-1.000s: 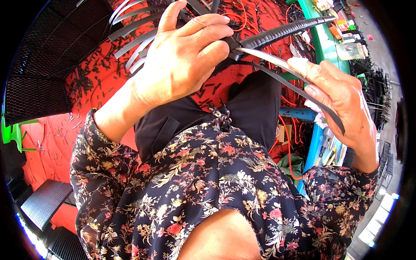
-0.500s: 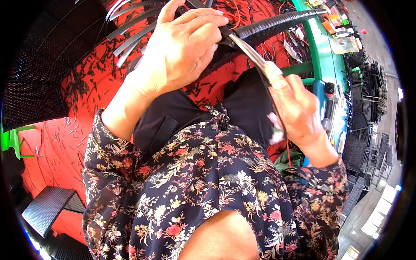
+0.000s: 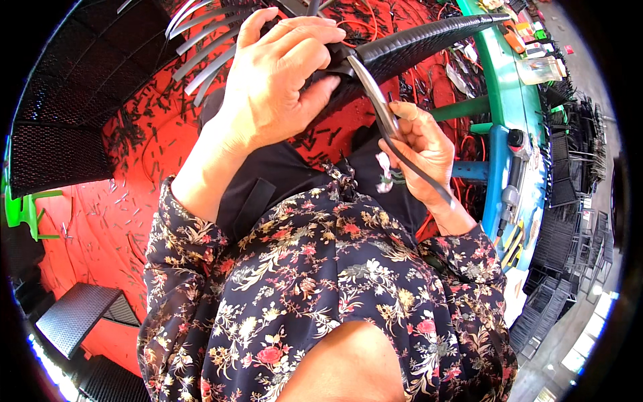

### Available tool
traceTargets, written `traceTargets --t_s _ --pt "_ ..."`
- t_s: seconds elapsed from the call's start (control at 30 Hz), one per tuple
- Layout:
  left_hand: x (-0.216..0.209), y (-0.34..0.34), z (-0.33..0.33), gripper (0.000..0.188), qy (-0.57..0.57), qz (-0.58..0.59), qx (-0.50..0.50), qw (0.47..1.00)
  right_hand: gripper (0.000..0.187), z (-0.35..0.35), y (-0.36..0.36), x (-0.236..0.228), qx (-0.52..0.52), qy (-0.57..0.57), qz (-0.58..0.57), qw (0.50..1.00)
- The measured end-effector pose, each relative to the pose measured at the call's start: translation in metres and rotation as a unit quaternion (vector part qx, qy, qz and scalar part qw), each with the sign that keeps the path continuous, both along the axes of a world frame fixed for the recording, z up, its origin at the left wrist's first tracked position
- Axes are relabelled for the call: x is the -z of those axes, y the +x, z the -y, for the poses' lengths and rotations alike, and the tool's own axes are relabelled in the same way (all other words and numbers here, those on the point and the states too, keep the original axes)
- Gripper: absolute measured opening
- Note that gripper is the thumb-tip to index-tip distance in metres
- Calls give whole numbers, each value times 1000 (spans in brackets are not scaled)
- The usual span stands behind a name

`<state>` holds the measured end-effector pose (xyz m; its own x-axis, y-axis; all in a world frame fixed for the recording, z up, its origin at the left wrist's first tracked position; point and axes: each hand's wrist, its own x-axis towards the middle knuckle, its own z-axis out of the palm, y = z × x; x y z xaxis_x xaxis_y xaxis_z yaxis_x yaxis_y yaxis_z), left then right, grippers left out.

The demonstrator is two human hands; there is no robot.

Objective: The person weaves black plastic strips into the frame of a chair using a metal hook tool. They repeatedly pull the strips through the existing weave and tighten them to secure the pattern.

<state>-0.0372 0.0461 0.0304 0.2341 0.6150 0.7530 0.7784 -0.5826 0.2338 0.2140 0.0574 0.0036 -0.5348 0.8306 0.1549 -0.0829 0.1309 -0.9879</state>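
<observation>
A black woven rattan piece (image 3: 429, 48) lies across my lap, its wrapped arm reaching to the upper right. My left hand (image 3: 278, 84) is closed over its edge near a corner, with the fingertips curled on the black weave. Loose flat strips (image 3: 211, 47) fan out to the left beyond that hand. From the corner, a shiny dark plastic strip (image 3: 375, 94) runs down to my right hand (image 3: 423, 149), which pinches it between thumb and fingers. The strip's free end hangs past the right wrist. What the left fingertips press on is partly hidden.
Black strip scraps litter the red floor covering (image 3: 80, 228). Black woven furniture (image 3: 63, 100) stands at left, with a green plastic stool (image 3: 28, 214) below it. On the right are a green bench (image 3: 495, 74), a blue stool (image 3: 497, 174) and a power tool (image 3: 514, 174).
My right hand has moved left and slightly down along the strip, with its palm turned more upward. My left hand stays at the corner, shifted slightly.
</observation>
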Motion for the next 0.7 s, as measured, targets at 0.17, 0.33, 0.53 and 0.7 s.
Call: traceTargets --t_s 0.17,0.33,0.53,0.7 --pt "-1 6 2 36 25 8 -32 999 40 4 -11 2 29 -5 -30 999" --pt "2 3 -4 37 54 12 -30 998 38 3 -9 -14 89 162 142 972" --pt "5 -1 -2 38 74 19 -24 997 43 -9 -13 -66 66 422 285 858" --pt "7 -6 -14 35 97 30 -7 995 37 2 -18 -42 67 -39 193 978"
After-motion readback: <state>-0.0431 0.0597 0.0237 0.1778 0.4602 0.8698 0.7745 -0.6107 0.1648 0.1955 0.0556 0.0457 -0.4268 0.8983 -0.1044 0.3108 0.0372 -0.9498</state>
